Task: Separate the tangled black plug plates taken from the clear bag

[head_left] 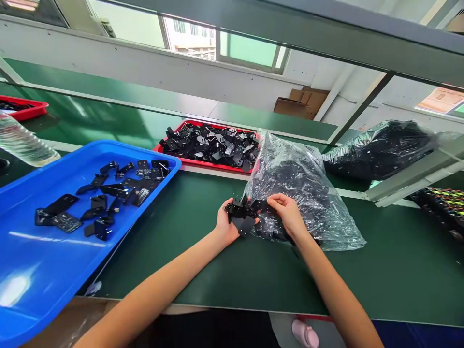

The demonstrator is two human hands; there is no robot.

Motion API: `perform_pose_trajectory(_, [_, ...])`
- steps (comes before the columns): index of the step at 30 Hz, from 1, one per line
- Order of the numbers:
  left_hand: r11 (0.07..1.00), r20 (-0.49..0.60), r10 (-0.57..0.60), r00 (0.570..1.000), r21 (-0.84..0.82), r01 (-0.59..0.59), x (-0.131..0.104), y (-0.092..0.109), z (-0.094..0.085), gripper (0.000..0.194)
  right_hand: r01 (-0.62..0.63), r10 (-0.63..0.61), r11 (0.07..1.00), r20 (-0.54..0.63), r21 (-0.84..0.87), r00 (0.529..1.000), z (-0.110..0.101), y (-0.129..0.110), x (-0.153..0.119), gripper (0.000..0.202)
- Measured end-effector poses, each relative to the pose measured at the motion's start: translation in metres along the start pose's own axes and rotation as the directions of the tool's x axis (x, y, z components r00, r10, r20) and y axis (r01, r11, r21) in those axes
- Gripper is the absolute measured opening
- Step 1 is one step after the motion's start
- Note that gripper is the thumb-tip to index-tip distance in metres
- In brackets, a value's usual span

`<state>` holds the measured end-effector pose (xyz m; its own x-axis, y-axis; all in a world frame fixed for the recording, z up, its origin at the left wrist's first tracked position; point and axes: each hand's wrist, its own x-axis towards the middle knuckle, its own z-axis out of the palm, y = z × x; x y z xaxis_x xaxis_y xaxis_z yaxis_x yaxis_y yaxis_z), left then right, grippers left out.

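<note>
Hand, L (225,226): bare, palm up, fingers curled round a clump of blk parts (242,215). Hand, R (290,215): bare, thumb + fingertips pinching a flat blk pc (261,205) at clump's R edge. Both hands above grn table (253,280), near its front edge.

Clear plastic bag (300,169), qty 1: on table, just behind R hand, more blk pcs inside, mouth n/k. Red tray (203,166), qty 1: beyond hands, L of bag, heaped w/ blk pcs. Blue tray (72,263), lg, qty 1: L side, blk pcs scattered mostly at far R end. 2nd bag (387,150): R of first, dk contents.

Misc.: ribbed clr bottle (25,142), on its side, behind blue tray; 2nd red tray (34,113), far L, part cut off; cardboard (304,101), brn, by back wall.
</note>
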<state>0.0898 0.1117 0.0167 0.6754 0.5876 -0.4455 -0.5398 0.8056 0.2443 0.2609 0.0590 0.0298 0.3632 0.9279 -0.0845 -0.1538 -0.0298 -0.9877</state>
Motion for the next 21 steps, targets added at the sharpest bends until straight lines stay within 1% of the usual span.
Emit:
perform_pose_trajectory(3, [1.000, -0.013, 0.020, 1.000, 0.008, -0.020, 0.001, -0.001, 0.001, 0.043, -0.009, 0.009, 0.997, -0.010, -0.072, 1.000, -0.002, 0.013, -0.010, 0.023])
perform_pose_trajectory(6, [0.999, -0.030, 0.031, 0.999, 0.010, -0.031, 0.001, -0.001, 0.003, 0.043, -0.026, 0.026, 0.996, -0.005, -0.089, 1.000, 0.000, 0.017, -0.016, 0.022])
perform_pose_trajectory(9, [1.000, -0.036, 0.030, 0.999, 0.000, -0.030, 0.001, -0.002, 0.005, 0.042, -0.032, 0.031, 0.999, -0.031, -0.036, 0.999, 0.003, 0.018, -0.020, 0.026])
perform_pose_trajectory(14, [0.999, -0.010, 0.031, 0.999, -0.012, -0.031, 0.002, -0.002, 0.005, 0.043, -0.008, 0.013, 0.999, -0.111, 0.050, 0.994, 0.006, 0.020, -0.025, 0.032])
perform_pose_trajectory(18, [0.999, 0.006, 0.032, 0.999, 0.004, -0.032, 0.003, -0.002, 0.002, 0.043, -0.020, 0.030, 0.997, -0.134, 0.076, 0.991, 0.008, 0.019, -0.028, 0.032])
perform_pose_trajectory(21, [1.000, 0.001, 0.027, 1.000, 0.016, -0.027, 0.004, -0.002, 0.001, 0.043, -0.027, 0.042, 0.992, -0.126, 0.123, 0.991, 0.008, 0.018, -0.029, 0.028])
